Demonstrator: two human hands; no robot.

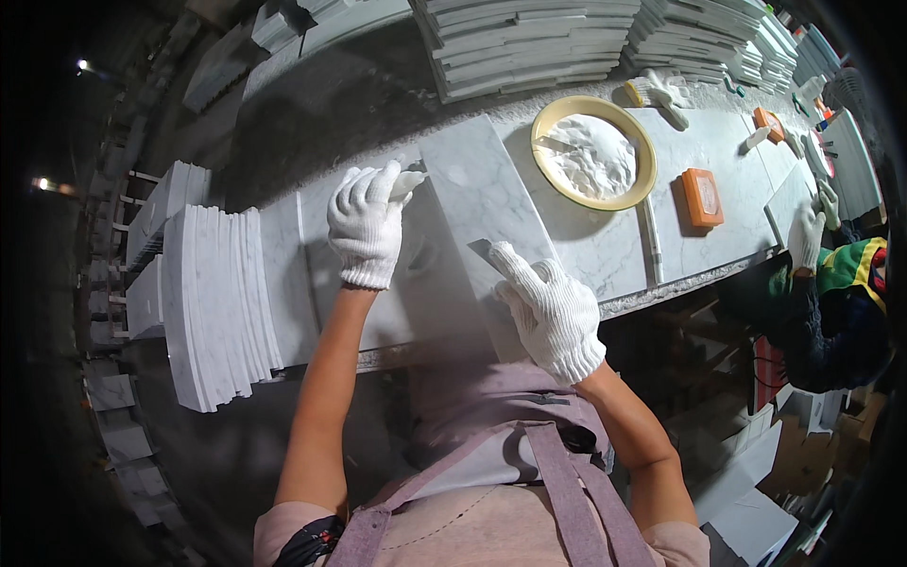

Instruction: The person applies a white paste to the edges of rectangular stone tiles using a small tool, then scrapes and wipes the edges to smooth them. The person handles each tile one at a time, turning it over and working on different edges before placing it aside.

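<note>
A grey-veined white marble slab (470, 175) lies lengthwise in front of me on the stone-topped table. My right hand (556, 317), in a white knit glove, is closed over the slab's right side. A flat, dark metal scraper blade (484, 251) sticks out from its fingers over the slab. Left of the slab, my gloved left hand (365, 227) is closed around a small pale squeeze bottle (406, 185), its tip pointing toward the slab's edge. The fingers hide most of the bottle.
Right of the slab stands a yellow bowl (605, 204) of white powder or paste. Beyond it lie an orange block (702, 197) and a spare glove (665, 93). Slab stacks stand at the left (219, 302) and back (529, 47). A co-worker's gloved hand (806, 238) is far right.
</note>
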